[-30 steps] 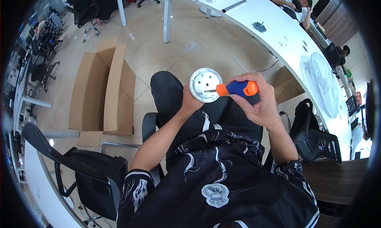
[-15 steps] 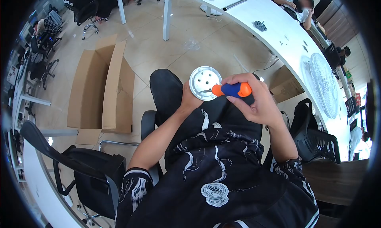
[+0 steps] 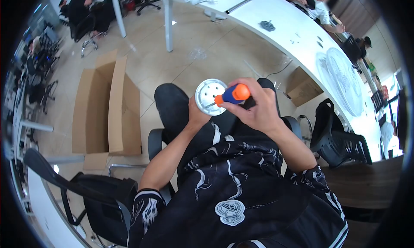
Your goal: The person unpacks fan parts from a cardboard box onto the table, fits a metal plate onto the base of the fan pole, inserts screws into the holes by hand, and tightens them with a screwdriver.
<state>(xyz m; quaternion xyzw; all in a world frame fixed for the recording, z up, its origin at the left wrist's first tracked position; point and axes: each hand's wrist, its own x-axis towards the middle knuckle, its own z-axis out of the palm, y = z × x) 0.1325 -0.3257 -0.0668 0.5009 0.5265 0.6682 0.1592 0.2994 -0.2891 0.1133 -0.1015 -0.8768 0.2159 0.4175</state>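
Note:
Over my lap, my left hand (image 3: 198, 113) grips a round white part (image 3: 208, 87) from below and its left edge. Several dark holes dot the face of this part, and a raised rim runs round it. My right hand (image 3: 262, 108) has its fingers wrapped round the handle of a screwdriver (image 3: 230, 95), blue with orange ends. The thin metal shaft points down and left to the lower part of the white face. Whether its tip sits on a screw is too small to tell.
An open cardboard box (image 3: 124, 105) stands on the floor at left, beside a black chair (image 3: 105, 196). Along the right runs a white table (image 3: 297, 39) with a white fan grille (image 3: 345, 82). Another black chair (image 3: 340, 138) is right of me. A person (image 3: 317, 8) sits across the table.
The screwdriver handle has swung up, its end now pointing more toward the camera, and my right hand has turned with it. The whole view has shifted slightly. The person across the table has lowered an arm.

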